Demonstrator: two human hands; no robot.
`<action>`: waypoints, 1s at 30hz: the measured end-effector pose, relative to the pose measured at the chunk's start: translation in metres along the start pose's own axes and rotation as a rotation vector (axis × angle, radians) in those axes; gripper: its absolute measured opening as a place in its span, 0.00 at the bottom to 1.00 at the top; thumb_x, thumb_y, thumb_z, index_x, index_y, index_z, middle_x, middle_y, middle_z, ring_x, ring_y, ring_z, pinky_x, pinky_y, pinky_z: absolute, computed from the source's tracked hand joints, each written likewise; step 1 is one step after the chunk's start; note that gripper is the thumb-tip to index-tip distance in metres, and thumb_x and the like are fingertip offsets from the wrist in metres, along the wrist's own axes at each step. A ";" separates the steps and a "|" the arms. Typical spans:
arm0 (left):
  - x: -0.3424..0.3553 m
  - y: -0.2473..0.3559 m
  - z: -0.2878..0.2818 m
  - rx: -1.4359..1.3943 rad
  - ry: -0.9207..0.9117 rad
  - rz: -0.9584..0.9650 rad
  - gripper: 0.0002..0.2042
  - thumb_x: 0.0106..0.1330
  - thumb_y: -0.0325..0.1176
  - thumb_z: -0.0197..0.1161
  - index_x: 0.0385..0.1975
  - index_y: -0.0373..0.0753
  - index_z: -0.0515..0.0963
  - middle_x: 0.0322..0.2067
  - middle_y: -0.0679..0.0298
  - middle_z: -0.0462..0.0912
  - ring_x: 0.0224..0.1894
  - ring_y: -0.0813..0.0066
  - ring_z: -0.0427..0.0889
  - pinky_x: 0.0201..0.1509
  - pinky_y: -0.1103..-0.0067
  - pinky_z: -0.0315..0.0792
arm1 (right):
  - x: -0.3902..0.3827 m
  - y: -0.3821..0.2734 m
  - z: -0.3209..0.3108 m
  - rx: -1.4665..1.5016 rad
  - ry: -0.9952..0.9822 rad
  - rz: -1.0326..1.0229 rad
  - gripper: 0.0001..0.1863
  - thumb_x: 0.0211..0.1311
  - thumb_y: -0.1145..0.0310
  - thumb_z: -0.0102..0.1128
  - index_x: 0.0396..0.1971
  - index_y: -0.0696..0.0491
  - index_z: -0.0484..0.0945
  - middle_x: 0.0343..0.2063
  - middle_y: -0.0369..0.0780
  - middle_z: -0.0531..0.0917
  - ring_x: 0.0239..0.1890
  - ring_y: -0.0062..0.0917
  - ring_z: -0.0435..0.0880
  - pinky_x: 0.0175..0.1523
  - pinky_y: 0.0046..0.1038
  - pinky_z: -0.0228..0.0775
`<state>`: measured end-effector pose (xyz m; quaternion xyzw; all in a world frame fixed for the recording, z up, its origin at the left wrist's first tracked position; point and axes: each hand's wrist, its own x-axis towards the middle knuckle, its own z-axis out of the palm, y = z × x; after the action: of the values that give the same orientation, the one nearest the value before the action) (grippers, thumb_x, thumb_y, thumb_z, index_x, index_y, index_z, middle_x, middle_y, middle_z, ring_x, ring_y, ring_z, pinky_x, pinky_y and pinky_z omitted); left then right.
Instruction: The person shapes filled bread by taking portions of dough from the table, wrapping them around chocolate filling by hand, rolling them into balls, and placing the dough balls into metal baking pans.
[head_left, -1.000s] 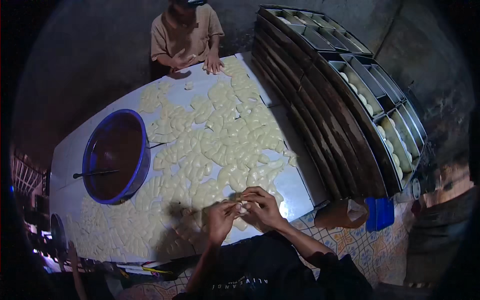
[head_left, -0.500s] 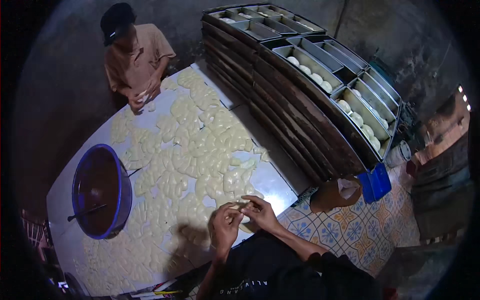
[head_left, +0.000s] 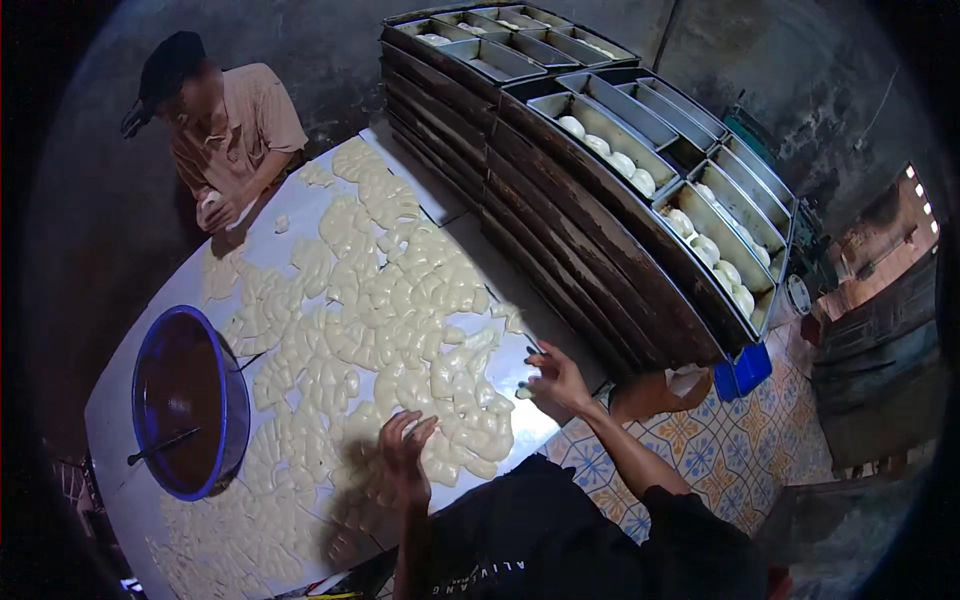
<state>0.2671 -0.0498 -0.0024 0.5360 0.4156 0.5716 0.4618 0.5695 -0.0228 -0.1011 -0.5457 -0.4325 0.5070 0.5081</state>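
Observation:
A broad layer of glossy, pale dough [head_left: 400,300] covers much of the white table in lobed, overlapping patches. Above its near edge, my left hand [head_left: 403,455] is curled, with a pale piece of dough [head_left: 411,428] showing between the fingers. Farther right, over the bare shiny part of the tabletop, my right hand [head_left: 560,382] has its fingers apart. A small pale bit shows at its lower fingertip; whether it clings there or lies on the table is unclear.
A blue basin [head_left: 240,430] of brownish liquid, a dark-handled tool in it, stands at left. Stacked trays of metal tins [head_left: 600,170], some holding dough balls [head_left: 622,163], rise at the right. Across the table, a person in a cap [head_left: 240,140] handles dough. A blue container [head_left: 745,372] stands beyond the stack.
My hands were together over a piece of dough; they have separated, left hand leftward, right hand right and away from me. The other person has leaned left. The whole view has shifted slightly.

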 end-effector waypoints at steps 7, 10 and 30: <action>0.001 -0.019 -0.011 0.163 -0.043 0.017 0.08 0.63 0.26 0.52 0.31 0.32 0.78 0.36 0.59 0.79 0.46 0.69 0.77 0.50 0.77 0.74 | 0.080 -0.031 0.033 -0.598 0.246 -0.145 0.30 0.53 0.66 0.66 0.55 0.58 0.68 0.45 0.52 0.79 0.49 0.45 0.78 0.54 0.36 0.69; 0.007 -0.026 -0.004 0.125 -0.061 -0.111 0.06 0.64 0.24 0.52 0.36 0.29 0.74 0.36 0.57 0.79 0.39 0.70 0.81 0.47 0.77 0.75 | 0.101 -0.005 0.026 -0.549 0.322 -0.112 0.11 0.55 0.70 0.62 0.34 0.59 0.72 0.27 0.44 0.80 0.32 0.31 0.81 0.39 0.32 0.72; 0.029 -0.030 0.032 0.131 -0.209 -0.193 0.16 0.62 0.20 0.57 0.51 0.32 0.70 0.45 0.56 0.78 0.48 0.71 0.78 0.52 0.77 0.72 | 0.061 -0.080 0.044 -0.066 0.134 -0.012 0.06 0.49 0.77 0.61 0.28 0.57 0.75 0.23 0.32 0.77 0.25 0.14 0.74 0.34 0.21 0.70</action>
<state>0.3019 -0.0150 -0.0226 0.5792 0.4511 0.4373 0.5194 0.5360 0.0511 -0.0275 -0.5923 -0.4171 0.4517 0.5208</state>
